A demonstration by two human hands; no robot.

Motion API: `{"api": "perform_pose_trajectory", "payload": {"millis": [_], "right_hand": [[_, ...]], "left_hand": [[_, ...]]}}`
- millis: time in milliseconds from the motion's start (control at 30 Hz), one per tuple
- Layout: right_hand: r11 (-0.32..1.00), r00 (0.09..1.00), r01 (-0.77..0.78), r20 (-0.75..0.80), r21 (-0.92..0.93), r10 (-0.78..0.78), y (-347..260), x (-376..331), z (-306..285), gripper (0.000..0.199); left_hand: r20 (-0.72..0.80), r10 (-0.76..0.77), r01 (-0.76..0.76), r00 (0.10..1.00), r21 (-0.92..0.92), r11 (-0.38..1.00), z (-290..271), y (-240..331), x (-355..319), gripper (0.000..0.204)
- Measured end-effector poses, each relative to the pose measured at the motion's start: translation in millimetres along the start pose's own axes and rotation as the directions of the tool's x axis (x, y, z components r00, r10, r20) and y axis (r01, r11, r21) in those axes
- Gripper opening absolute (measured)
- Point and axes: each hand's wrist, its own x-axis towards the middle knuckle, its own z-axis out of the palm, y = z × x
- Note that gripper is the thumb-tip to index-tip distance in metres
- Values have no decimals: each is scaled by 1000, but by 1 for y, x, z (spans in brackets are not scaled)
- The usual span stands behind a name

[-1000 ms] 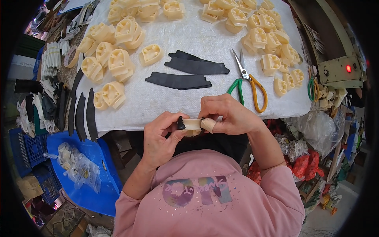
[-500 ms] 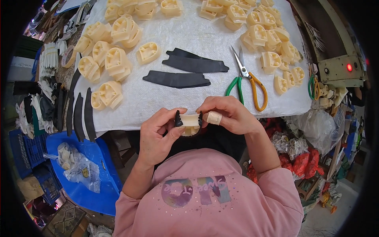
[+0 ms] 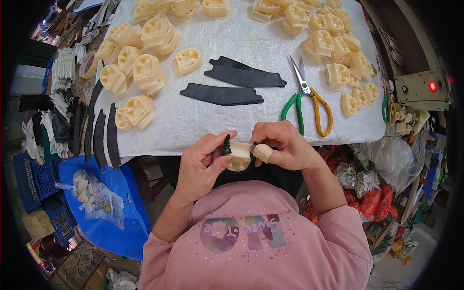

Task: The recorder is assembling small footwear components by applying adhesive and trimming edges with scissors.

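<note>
Between both hands, just off the table's near edge, is a cream moulded plastic piece (image 3: 240, 149) with a black strip (image 3: 226, 145) bent around it. My left hand (image 3: 203, 162) pinches its left side, thumb and fingers over the strip. At the other side, my right hand (image 3: 282, 145) grips the strip's right end against the piece; a beige wrap covers its thumb. Fingers hide part of both ends. Beyond the hands lie flat black strips (image 3: 246, 76) with notched ends. Scissors (image 3: 304, 92) with one green and one orange handle rest to the right, blades pointing away.
Similar cream pieces (image 3: 150, 70) are heaped at left and right on the white-covered table (image 3: 232, 111). More black strips (image 3: 113, 137) hang over its left edge. A blue chair (image 3: 104, 212) holds plastic bags. Red bags (image 3: 372, 203) lie low at right, below a box with a red light (image 3: 431, 86).
The piece has turned slightly in my hands, and its right side now tilts down. My right fingers have curled in closer around the strip's end. The view has shifted a little.
</note>
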Motion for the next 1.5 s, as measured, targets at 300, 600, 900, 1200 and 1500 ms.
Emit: {"api": "perform_pose_trajectory", "payload": {"millis": [300, 600, 900, 1200, 1500], "right_hand": [[991, 962, 76, -253, -112, -103, 6, -1, 9, 11], [990, 944, 88, -309, -110, -118, 9, 1, 24, 10], [965, 947, 95, -275, -243, -163, -1, -8, 14, 14], [515, 701, -375, -600, -770, -386, 0, -50, -51, 28], [246, 736, -595, -641, -766, -218, 2, -44, -53, 49]], "left_hand": [[-112, 259, -215, 959, 306, 927, 6, -9, 0, 64], [-193, 334, -243, 923, 382, 892, 18, -19, -2, 65], [-132, 194, -152, 972, 272, 950, 13, -14, 4, 63], [-165, 19, -29, 986, -64, 998, -5, -5, 4, 65], [-138, 234, -158, 963, 417, 895, -4, -7, 6, 56]]}}
